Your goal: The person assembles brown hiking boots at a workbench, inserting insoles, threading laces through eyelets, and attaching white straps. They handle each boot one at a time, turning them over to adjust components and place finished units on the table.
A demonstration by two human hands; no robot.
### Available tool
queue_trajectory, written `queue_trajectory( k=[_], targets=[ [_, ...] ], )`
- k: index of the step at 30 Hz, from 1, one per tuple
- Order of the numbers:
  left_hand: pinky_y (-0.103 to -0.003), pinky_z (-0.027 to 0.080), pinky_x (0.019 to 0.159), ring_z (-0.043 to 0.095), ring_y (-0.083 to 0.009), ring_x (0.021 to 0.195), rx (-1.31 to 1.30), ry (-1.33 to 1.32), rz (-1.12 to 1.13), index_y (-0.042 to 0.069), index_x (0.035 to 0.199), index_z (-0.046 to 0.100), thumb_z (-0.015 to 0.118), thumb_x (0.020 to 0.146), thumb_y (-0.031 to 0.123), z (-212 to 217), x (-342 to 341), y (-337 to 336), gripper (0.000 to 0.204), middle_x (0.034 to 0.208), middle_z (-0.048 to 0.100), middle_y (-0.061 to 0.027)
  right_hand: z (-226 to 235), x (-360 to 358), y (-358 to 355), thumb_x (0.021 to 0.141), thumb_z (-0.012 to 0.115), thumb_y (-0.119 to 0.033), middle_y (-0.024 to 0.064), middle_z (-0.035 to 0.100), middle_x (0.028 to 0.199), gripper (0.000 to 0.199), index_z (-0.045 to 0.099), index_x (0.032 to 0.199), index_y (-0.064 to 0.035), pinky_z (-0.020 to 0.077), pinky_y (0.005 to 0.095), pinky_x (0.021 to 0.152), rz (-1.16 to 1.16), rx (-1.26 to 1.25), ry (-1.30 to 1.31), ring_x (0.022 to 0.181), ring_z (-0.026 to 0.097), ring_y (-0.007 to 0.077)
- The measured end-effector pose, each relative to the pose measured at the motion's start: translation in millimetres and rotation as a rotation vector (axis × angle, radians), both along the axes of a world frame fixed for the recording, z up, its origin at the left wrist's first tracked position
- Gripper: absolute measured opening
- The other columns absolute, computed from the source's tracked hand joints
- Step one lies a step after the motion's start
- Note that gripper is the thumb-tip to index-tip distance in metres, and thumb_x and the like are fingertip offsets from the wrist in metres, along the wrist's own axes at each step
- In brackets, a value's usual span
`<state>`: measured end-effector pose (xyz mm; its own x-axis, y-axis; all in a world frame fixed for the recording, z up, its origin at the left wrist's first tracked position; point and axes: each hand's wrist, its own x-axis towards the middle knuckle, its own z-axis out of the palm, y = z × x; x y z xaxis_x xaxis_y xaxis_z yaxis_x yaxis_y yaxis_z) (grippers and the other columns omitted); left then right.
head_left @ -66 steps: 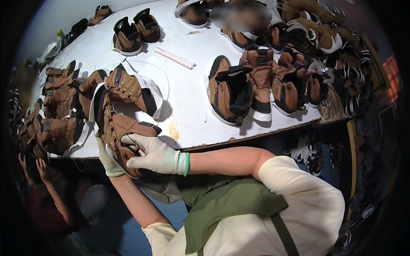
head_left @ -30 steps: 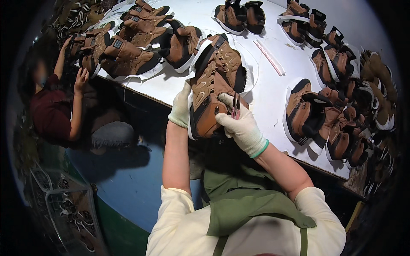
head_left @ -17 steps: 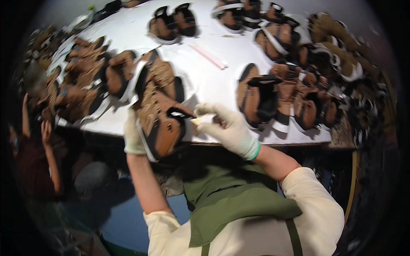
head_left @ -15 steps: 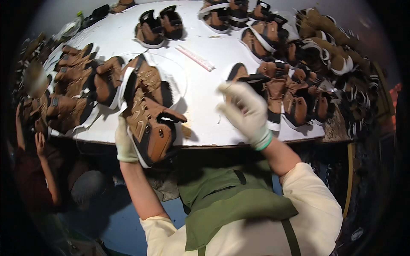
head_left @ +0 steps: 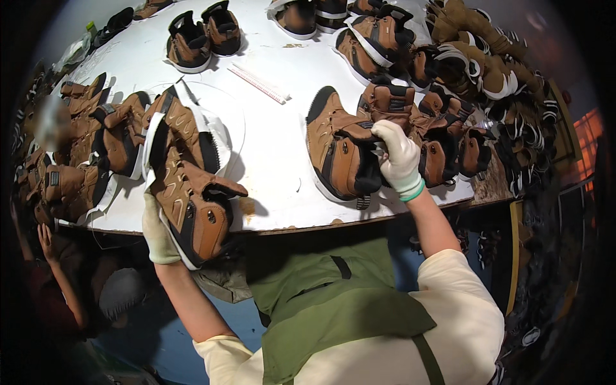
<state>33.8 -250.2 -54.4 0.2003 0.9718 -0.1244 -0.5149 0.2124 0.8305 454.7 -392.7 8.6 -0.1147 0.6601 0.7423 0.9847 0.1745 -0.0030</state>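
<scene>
My left hand (head_left: 159, 234), in a whitish knitted glove, is closed around the white sole of a brown and black high-top shoe (head_left: 196, 215). That shoe is tilted at the table's front edge, its heel toward me. Just behind it, another brown shoe (head_left: 192, 131) leans with white sheet material around it. My right hand (head_left: 401, 160), in a matching glove with a green cuff, has its fingers closed at the collar and tongue of a second brown shoe (head_left: 337, 154). This one rests on the table, toe pointing away. My fingertips partly hide its opening.
The white table (head_left: 269, 154) carries a white-and-red strip (head_left: 260, 83) near its middle. A pair of shoes (head_left: 204, 37) stands at the back. More brown shoes crowd the left (head_left: 77, 163) and right (head_left: 439, 138). Another person's hand (head_left: 47, 244) shows at the far left.
My right hand, blurred and with fingers apart before, has closed on the collar of the right-hand shoe, which now shows more fully. My left hand keeps its hold. The whole view has shifted.
</scene>
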Motion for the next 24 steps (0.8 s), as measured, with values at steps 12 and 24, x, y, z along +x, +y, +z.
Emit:
queue_trajectory(
  k=[12, 24],
  targets=[
    [-0.04, 0.047, 0.1, 0.057, -0.0267, 0.118, -0.072, 0.012, -0.012, 0.004, 0.142, 0.04, 0.035, 0.105, 0.04, -1, 0, 1, 0.051, 0.136, 0.053, -0.0138, -24, 3, -38, 0.074, 0.064, 0.007, 0.0187, 0.065, 0.107, 0.044, 0.059, 0.116, -0.0058, 0.054, 0.0353, 0.06, 0.067, 0.185, -0.007, 0.076, 0.066, 0.032],
    [-0.042, 0.042, 0.105, 0.049, -0.0282, 0.127, -0.049, 0.021, -0.029, 0.007, 0.147, 0.036, 0.041, 0.103, 0.043, -7, -4, 0, 0.057, 0.145, 0.044, -0.0123, -25, -9, -43, 0.073, 0.068, 0.0, 0.016, 0.064, 0.112, 0.042, 0.061, 0.113, -0.0097, 0.0423, 0.0306, 0.049, 0.139, 0.15, 0.029, 0.06, 0.057, 0.0223]
  ],
)
